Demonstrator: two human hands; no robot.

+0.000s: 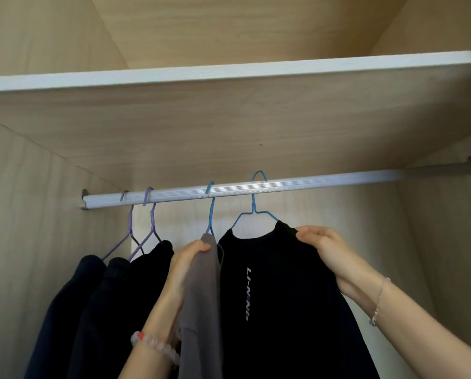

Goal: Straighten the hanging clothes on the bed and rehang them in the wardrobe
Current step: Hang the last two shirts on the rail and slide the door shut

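Four hangers [253, 203] sat on the rail [310, 179], rehanging seemingly under way: left hand [192, 259] clamped on the grey garment [201, 302], right hand [320, 242] pinching the black shirt [283, 274], which likely needed squaring next.

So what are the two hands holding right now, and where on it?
The left hand grips the grey garment near its top; the right hand pinches the black shirt at its shoulder, beside the collar.

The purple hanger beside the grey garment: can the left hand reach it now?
Probably yes: the purple hanger hangs close beside the left hand, nothing between, though that hand grips the grey garment.
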